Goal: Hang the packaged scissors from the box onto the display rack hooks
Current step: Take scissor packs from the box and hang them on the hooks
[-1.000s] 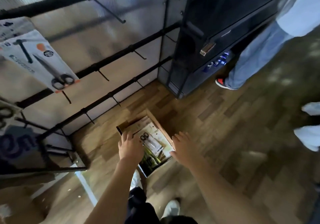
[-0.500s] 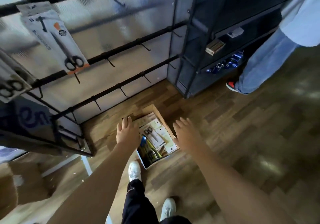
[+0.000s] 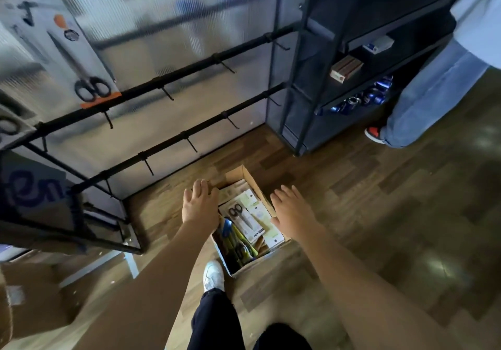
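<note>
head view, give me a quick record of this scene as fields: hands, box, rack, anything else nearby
left hand: open, fingers spread above the left edge of the box, holding nothing
right hand: open, above the right edge of the box, holding nothing
box: cardboard, open, on the wood floor, holds packaged scissors
rack: black bars, most hooks bare
hung pack: one scissors pack at upper left
nearby: dark shelf unit to the right, another person's leg beside it

Open cardboard box of packaged scissors (floor, below rack hooks).
</note>
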`<state>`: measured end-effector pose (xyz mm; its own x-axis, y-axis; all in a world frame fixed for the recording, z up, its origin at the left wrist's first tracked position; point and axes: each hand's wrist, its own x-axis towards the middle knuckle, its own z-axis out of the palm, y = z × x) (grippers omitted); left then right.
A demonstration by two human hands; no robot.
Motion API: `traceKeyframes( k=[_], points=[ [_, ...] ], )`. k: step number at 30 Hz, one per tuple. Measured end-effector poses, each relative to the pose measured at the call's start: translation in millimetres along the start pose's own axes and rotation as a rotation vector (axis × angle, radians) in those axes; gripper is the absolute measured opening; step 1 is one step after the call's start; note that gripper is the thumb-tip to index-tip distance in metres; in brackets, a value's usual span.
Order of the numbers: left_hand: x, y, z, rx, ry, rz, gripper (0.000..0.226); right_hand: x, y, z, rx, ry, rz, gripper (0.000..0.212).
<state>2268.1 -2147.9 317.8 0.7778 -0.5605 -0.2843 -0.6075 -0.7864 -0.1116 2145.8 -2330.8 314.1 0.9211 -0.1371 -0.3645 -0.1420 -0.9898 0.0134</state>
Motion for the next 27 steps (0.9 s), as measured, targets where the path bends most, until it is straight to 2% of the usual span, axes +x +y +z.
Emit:
traceKeyframes(
  k=[7,10,17,22,27],
  points=[
    [59.5,-14.5,125.1,-0.093,0.011,-0.005,0.056,81.9,6.5,112.3,-0.011,-0.053,0.05,0.06],
    [88.6,-17.7,184.2,-0.047,-0.026,0.017,0.06,116.9,5.7,164.6,-0.035,-0.053,0.062,0.061],
    [150.1,-17.2,291.5,-0.005,0.0,0.05,0.063,191.7,1.1,277.2,-0.027,0.056,0.058,0.059],
    [182.0,-16.6,350.0,0.079,-0.031,0.095,0.061,229.4,-0.7,335.5,-0.034,0.071,0.047,0.057],
    [199.4,-13.9,386.1,0.16,-0.055,0.189,0.066,259.3,-5.7,372.9,-0.026,0.077,0.062,0.038]
  ],
)
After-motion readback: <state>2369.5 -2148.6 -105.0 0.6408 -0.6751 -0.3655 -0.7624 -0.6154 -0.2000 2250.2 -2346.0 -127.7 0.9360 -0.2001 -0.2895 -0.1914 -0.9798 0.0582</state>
